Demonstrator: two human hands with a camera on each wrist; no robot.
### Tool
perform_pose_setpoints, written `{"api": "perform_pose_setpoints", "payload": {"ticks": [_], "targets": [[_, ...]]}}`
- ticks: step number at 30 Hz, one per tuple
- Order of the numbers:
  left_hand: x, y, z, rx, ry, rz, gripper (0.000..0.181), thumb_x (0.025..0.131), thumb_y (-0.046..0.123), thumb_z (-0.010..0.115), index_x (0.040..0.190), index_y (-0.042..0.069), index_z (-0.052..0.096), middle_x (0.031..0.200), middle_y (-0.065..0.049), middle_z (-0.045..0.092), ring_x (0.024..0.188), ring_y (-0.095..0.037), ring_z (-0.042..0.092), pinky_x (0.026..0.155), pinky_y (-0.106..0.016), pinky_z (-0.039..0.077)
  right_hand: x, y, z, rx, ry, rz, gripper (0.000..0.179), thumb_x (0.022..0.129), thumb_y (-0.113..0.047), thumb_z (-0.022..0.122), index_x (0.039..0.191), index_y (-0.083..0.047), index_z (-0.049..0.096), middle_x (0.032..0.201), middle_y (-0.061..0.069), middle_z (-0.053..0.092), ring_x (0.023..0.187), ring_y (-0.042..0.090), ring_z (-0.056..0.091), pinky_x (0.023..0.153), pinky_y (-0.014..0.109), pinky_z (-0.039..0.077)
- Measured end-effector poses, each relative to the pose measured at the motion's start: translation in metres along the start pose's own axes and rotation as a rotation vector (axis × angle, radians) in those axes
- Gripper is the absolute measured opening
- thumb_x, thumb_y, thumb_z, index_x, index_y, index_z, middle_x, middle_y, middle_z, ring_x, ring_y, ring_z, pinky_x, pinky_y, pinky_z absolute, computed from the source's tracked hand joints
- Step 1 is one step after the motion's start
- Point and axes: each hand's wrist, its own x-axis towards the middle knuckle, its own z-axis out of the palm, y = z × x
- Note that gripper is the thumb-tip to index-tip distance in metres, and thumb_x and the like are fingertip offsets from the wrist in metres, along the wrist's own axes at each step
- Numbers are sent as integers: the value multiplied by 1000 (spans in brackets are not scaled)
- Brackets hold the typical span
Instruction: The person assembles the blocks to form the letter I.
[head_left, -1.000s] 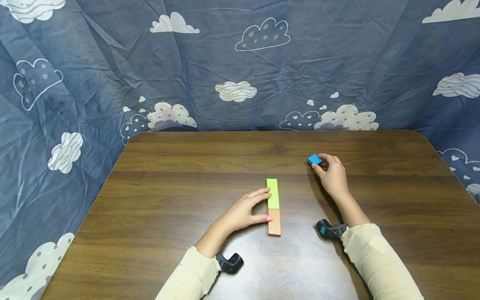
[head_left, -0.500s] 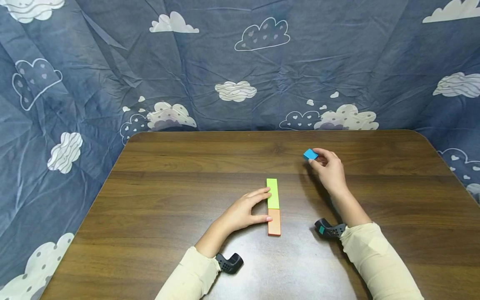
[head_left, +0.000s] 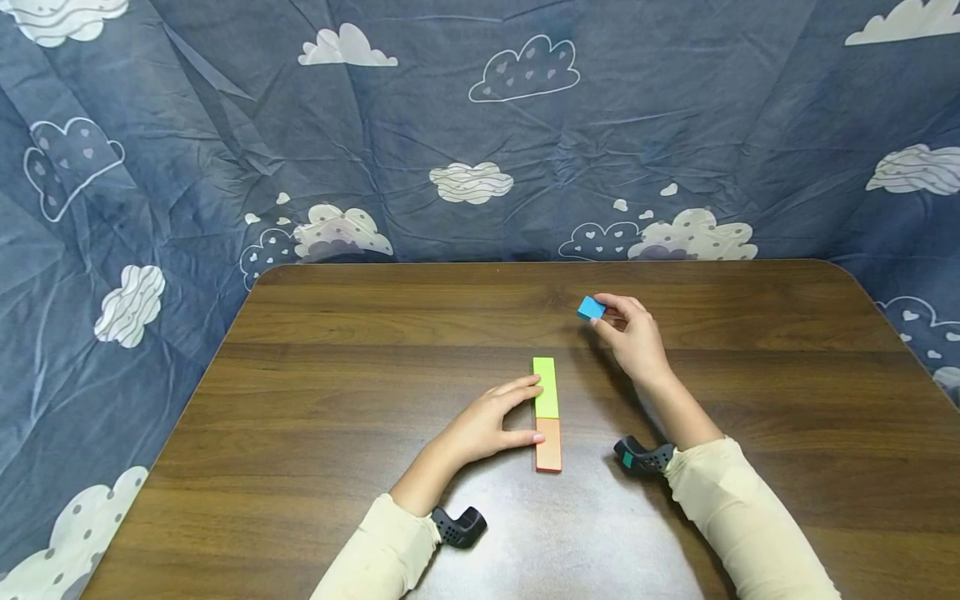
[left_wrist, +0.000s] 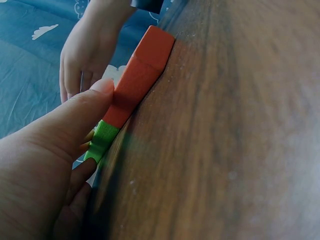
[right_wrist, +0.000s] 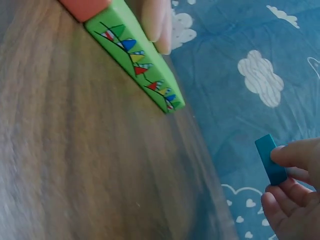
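Observation:
A green block (head_left: 546, 387) and an orange block (head_left: 548, 446) lie end to end on the wooden table, forming one straight line. My left hand (head_left: 483, 423) rests at their left side, fingertips touching the green block and thumb touching the orange one; its fingers are fairly straight. The left wrist view has the thumb against the orange-red block (left_wrist: 139, 77). Beyond the far end of the line, my right hand (head_left: 639, 337) pinches a small blue block (head_left: 591, 308) between thumb and fingers, off the table. Pennant pictures decorate the side of the green block (right_wrist: 137, 57) in the right wrist view.
The brown wooden table (head_left: 337, 358) has a rounded far edge. Behind it hangs a blue cloth (head_left: 420, 125) with cloud prints. Black wrist devices (head_left: 459, 527) are strapped to both forearms, close above the tabletop.
My right hand has lifted the blue block and carried it left, toward the far end of the green block. The left hand and the two lined-up blocks stay put.

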Motion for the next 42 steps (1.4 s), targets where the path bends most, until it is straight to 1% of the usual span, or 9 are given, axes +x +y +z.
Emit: {"api": "perform_pose_setpoints", "payload": {"ticks": [3, 12, 18, 21, 25, 32, 39, 42], "targets": [[0, -1, 0, 1, 0, -1, 62, 80, 39, 66, 130, 10, 47, 139, 1, 37, 127, -14, 31, 104, -29, 25, 1, 1, 6, -4, -23, -3, 33, 83, 1, 61, 115, 5, 56, 106, 20, 52, 97, 31, 54, 84, 41, 46], [0, -1, -1, 2, -13, -15, 62, 80, 39, 66, 131, 11, 46, 140, 2, 36, 127, -13, 31, 104, -29, 25, 0, 4, 20, -11, -108, -4, 34, 82, 3, 62, 116, 5, 56, 112, 21, 53, 100, 32, 55, 84, 39, 46], [0, 0, -1, 7, -19, -20, 62, 80, 40, 65, 131, 11, 46, 141, 2, 35, 127, -14, 31, 104, -30, 25, -1, 6, 25, -49, -182, 23, 35, 83, 0, 62, 117, 3, 55, 116, 20, 53, 103, 32, 54, 85, 40, 46], [1, -1, -1, 5, -17, -15, 62, 80, 39, 66, 131, 10, 46, 140, 1, 35, 127, -14, 31, 104, -30, 25, -2, 7, 28, -66, -206, 23, 35, 83, -1, 62, 117, 2, 56, 116, 20, 54, 103, 32, 54, 85, 41, 45], [0, 0, -1, 4, -8, -6, 61, 80, 39, 66, 130, 10, 47, 140, 0, 36, 127, -15, 32, 103, -31, 26, -2, 7, 32, -87, -223, -3, 35, 82, -2, 63, 116, 1, 57, 116, 20, 55, 102, 32, 55, 85, 41, 45], [0, 0, -1, 8, -15, -11, 62, 80, 40, 65, 131, 10, 47, 140, 1, 35, 127, -14, 31, 103, -30, 25, -3, 8, 38, -119, -237, -52, 34, 81, -4, 66, 114, -2, 59, 112, 17, 58, 100, 30, 56, 85, 43, 44], [0, 1, -2, 5, -18, -19, 62, 80, 39, 66, 131, 10, 47, 140, 0, 35, 127, -14, 31, 104, -29, 25, -2, 8, 41, -125, -251, -56, 34, 80, -7, 67, 113, -3, 61, 109, 15, 60, 100, 29, 56, 86, 43, 43], [0, 0, -2, 4, -18, -21, 62, 80, 39, 66, 131, 10, 47, 140, 0, 36, 127, -14, 31, 104, -30, 25, -2, 8, 42, -140, -260, -70, 34, 80, -8, 67, 113, -4, 61, 110, 15, 60, 101, 28, 55, 87, 43, 42]]}}
